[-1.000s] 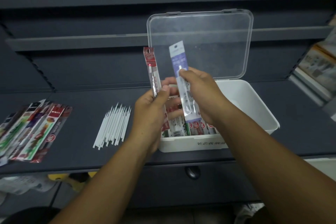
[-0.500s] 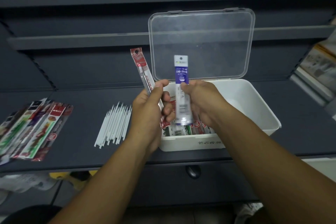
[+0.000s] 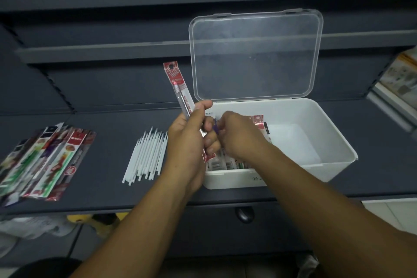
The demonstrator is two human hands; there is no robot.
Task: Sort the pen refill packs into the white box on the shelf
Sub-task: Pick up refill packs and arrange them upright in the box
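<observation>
Hiding most of the purple pack (image 3: 215,129), right fingers (image 3: 225,119) pinch it; left fingers (image 3: 211,143) grip red pack (image 3: 178,90).

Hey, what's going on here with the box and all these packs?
A person is sorting pen refill packs. The left hand holds a red pack upright beside the open white box, while the right hand is down inside it, pinching a purple pack among the filed packs. A pile of packs and loose white refills lie on the shelf to the left.
</observation>
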